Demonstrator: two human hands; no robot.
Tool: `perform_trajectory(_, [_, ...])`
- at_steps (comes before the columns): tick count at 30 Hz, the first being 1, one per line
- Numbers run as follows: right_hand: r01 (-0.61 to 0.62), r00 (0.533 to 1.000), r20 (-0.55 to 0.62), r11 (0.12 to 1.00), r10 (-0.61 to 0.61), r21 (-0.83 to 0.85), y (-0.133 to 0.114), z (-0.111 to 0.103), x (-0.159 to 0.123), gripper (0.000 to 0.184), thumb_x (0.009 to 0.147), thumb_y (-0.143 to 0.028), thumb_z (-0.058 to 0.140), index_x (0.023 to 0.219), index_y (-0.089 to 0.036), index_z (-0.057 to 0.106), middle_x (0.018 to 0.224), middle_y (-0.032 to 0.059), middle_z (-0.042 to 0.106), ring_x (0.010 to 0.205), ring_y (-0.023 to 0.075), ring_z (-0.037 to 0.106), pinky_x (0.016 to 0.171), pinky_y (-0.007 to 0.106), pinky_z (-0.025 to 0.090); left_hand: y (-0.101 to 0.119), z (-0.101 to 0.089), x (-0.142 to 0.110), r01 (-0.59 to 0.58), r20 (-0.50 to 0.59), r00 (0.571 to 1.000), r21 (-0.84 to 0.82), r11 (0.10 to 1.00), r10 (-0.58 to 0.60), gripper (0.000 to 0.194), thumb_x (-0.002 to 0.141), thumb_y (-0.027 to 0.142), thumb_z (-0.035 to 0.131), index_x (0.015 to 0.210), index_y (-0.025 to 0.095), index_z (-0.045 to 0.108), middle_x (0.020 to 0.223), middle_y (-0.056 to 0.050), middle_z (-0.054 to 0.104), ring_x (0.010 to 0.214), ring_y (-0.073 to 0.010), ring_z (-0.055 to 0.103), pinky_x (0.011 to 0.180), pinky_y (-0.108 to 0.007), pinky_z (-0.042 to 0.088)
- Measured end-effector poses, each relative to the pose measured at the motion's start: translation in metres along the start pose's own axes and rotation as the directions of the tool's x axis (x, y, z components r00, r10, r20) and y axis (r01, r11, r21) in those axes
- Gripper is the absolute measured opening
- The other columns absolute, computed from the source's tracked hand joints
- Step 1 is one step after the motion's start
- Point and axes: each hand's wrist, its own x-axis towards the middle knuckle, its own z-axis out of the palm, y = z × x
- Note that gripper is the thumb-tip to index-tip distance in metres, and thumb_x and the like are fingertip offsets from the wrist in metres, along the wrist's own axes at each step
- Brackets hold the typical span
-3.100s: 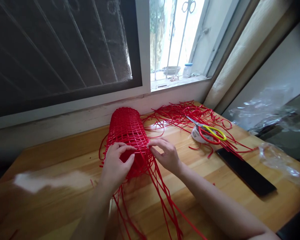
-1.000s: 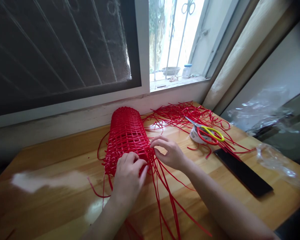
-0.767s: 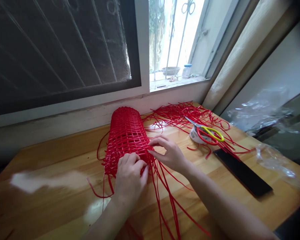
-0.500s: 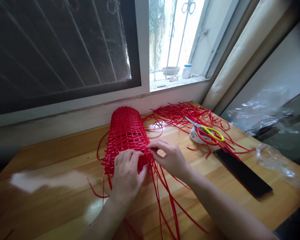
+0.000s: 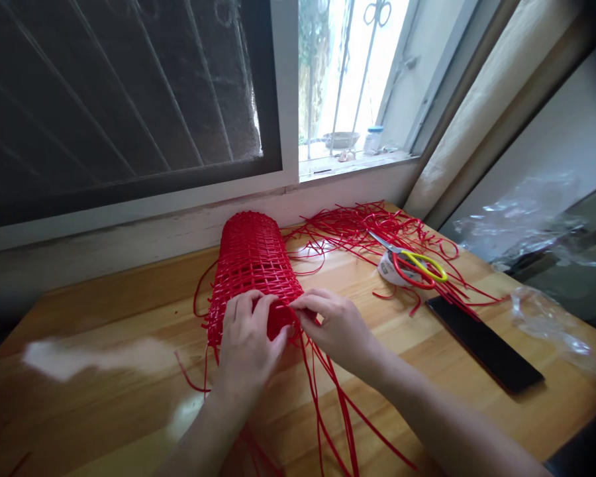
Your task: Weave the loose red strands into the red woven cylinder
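A red woven basket (image 5: 253, 255) lies on its side on the wooden table, its open rim towards me. Over the rim's left part my left hand (image 5: 251, 331) is curled, fingers on the weave and thumb below at the opening. At the right side of the rim my right hand (image 5: 328, 324) pinches a red strand between thumb and fingertips. Several loose red strands (image 5: 345, 411) hang from the rim towards the table's front. The exact spot where the pinched strand meets the weave is partly hidden by my fingers.
Behind on the right lies a heap of red strands (image 5: 347, 222). Scissors (image 5: 417, 262) with yellow and red handles rest on a white roll (image 5: 390, 270). A black phone-like slab (image 5: 487, 344) and clear plastic wrap (image 5: 546, 318) lie at the right. The window sill (image 5: 357, 169) borders the table.
My right hand has moved slightly down and left along the rim, its fingertips closer to my left hand. My left hand has shifted a little left. The basket stays in place.
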Motion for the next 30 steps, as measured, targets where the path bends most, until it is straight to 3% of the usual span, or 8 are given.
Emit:
perform_trajectory(4, [-0.144, 0.990, 0.014, 0.981, 0.143, 0.132, 0.001, 0.006, 0.000, 0.013, 0.075, -0.007, 0.057, 0.080, -0.017, 0.062, 0.079, 0.0025, 0.062, 0.069, 0.0121, 0.057, 0.064, 0.024, 0.046, -0.003, -0.001, 0.000, -0.002, 0.022, 1.000, -0.006, 1.000, 0.002, 0.035, 0.069, 0.024, 0.068, 0.102, 0.017, 0.059, 0.103, -0.011, 0.052, 0.099, -0.0280, 0.047, 0.089, -0.044, 0.043])
perform_trajectory(9, [-0.360, 0.933, 0.114, 0.885, 0.342, 0.296, 0.010, 0.011, 0.002, 0.005, 0.074, -0.014, 0.060, 0.076, -0.018, 0.058, 0.069, -0.0018, 0.058, 0.062, 0.0102, 0.053, 0.058, 0.022, 0.043, -0.004, 0.000, 0.000, 0.000, 0.034, 0.999, -0.018, 1.000, 0.000, 0.032, 0.070, 0.025, 0.067, 0.100, 0.017, 0.060, 0.103, -0.011, 0.051, 0.099, -0.0278, 0.046, 0.090, -0.044, 0.042])
perform_trajectory(12, [-0.422, 0.906, 0.178, 0.797, 0.383, 0.433, 0.015, 0.016, 0.002, 0.008, 0.073, -0.019, 0.062, 0.077, -0.018, 0.056, 0.068, -0.0029, 0.057, 0.062, 0.0093, 0.052, 0.057, 0.021, 0.042, -0.005, 0.000, 0.001, 0.008, 0.043, 0.999, -0.028, 1.000, -0.007, 0.032, 0.069, 0.024, 0.067, 0.100, 0.017, 0.060, 0.103, -0.011, 0.052, 0.099, -0.0276, 0.047, 0.089, -0.044, 0.042])
perform_trajectory(17, [-0.551, 0.832, 0.356, 0.564, 0.425, 0.615, 0.018, 0.018, 0.003, 0.024, 0.065, -0.023, 0.070, 0.080, -0.018, 0.052, 0.068, -0.0038, 0.057, 0.059, 0.0091, 0.053, 0.055, 0.022, 0.044, -0.006, -0.002, 0.002, 0.017, 0.062, 0.998, -0.049, 0.999, -0.014, 0.034, 0.067, 0.025, 0.069, 0.099, 0.018, 0.061, 0.102, -0.010, 0.053, 0.099, -0.0277, 0.047, 0.089, -0.044, 0.042])
perform_trajectory(26, [-0.532, 0.843, 0.391, 0.462, 0.369, 0.710, 0.013, 0.014, 0.005, 0.024, 0.063, -0.024, 0.072, 0.070, -0.017, 0.050, 0.059, -0.0056, 0.054, 0.052, 0.0072, 0.053, 0.050, 0.020, 0.044, -0.004, -0.004, 0.002, 0.021, 0.069, 0.997, -0.066, 0.998, -0.016, 0.031, 0.068, 0.026, 0.069, 0.097, 0.020, 0.060, 0.101, -0.009, 0.053, 0.097, -0.0271, 0.048, 0.087, -0.044, 0.043])
perform_trajectory(30, [-0.460, 0.876, 0.313, 0.438, 0.368, 0.772, 0.013, 0.015, 0.007, 0.018, 0.066, -0.027, 0.070, 0.074, -0.017, 0.058, 0.062, -0.0056, 0.056, 0.053, 0.0065, 0.053, 0.052, 0.020, 0.047, -0.004, -0.004, 0.003, 0.022, 0.072, 0.997, -0.064, 0.998, -0.017, 0.031, 0.070, 0.027, 0.068, 0.099, 0.019, 0.061, 0.101, -0.010, 0.053, 0.097, -0.0271, 0.048, 0.088, -0.044, 0.042])
